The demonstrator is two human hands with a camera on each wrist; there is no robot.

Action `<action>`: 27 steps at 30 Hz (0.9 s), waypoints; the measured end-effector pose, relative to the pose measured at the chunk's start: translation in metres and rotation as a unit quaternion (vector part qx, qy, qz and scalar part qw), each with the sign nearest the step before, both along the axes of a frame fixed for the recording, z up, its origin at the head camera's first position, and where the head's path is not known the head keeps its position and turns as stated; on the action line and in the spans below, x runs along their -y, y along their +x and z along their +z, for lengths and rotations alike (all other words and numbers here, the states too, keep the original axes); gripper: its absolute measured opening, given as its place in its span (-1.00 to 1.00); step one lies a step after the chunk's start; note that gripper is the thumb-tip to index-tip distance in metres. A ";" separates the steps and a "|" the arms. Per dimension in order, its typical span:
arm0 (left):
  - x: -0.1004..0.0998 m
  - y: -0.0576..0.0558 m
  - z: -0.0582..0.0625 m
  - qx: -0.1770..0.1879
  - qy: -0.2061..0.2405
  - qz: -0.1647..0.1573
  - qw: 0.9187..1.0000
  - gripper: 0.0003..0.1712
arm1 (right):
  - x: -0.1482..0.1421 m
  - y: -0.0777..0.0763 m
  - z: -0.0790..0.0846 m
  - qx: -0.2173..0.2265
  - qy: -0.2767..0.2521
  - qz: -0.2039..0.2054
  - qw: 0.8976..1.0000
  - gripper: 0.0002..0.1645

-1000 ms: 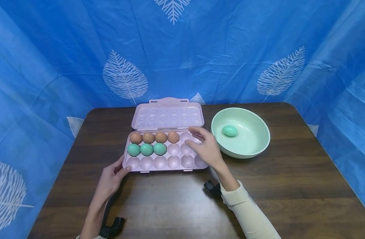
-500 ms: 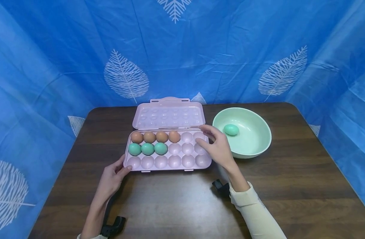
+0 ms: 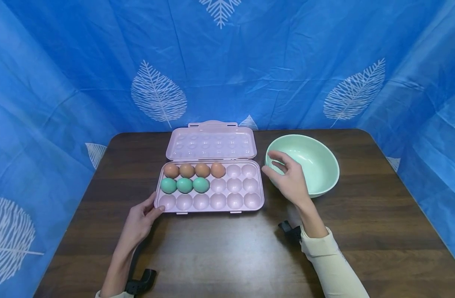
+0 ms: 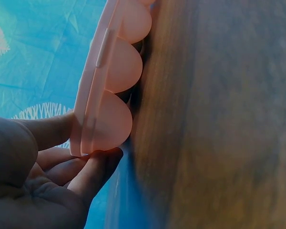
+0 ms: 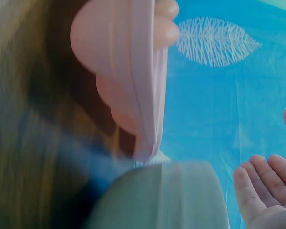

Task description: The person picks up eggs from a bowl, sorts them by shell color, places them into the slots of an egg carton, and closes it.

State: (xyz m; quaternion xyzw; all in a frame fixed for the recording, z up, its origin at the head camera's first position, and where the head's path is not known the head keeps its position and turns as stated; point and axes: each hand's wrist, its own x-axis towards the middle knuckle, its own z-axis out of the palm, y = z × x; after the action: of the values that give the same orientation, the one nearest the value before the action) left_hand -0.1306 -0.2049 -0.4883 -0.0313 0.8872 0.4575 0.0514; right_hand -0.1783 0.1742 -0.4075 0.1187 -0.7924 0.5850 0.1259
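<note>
My left hand [image 3: 139, 221] pinches the near left corner of an open pink plastic egg box [image 3: 217, 201]; the left wrist view has the thumb at the rim of the egg box [image 4: 120, 69] and fingers under it. Several brown eggs [image 3: 203, 170] sit in the back row, and green eggs [image 3: 184, 185] fill three pockets of the middle row. The front row's pockets are bare. My right hand [image 3: 292, 180], holding nothing, hovers with parted, bent fingers over the left rim of a mint-green bowl [image 3: 320, 165]. It hides the bowl's left part, where the green egg lay.
The egg box's lid [image 3: 212, 143] is folded back flat towards the blue leaf-print curtain [image 3: 227, 82]. Everything stands on a dark wooden table [image 3: 220, 256]. The bowl is just right of the box, a narrow gap between them.
My right hand has moved right, from above the egg box to the bowl's left rim, and now blocks the view of the green egg inside. The left hand keeps its hold on the corner.
</note>
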 end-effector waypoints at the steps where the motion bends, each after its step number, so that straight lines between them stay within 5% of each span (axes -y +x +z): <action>1: 0.000 0.000 0.000 0.002 -0.001 0.001 1.000 -0.27 | -0.003 0.000 0.001 0.002 0.004 -0.004 1.000 -0.51; 11: 0.000 0.000 0.002 0.009 -0.001 0.003 1.000 -0.26 | -0.033 -0.002 0.003 0.032 0.046 -0.036 0.998 -0.51; 27: 0.001 -0.001 0.000 -0.010 -0.014 -0.002 1.000 -0.24 | -0.062 -0.016 -0.015 0.045 0.058 -0.055 0.996 -0.48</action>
State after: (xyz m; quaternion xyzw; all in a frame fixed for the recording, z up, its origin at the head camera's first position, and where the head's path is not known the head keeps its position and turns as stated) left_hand -0.1316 -0.2056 -0.4885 -0.0258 0.8941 0.4450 0.0434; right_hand -0.1944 0.2365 -0.4222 0.0553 -0.8350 0.5352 0.1150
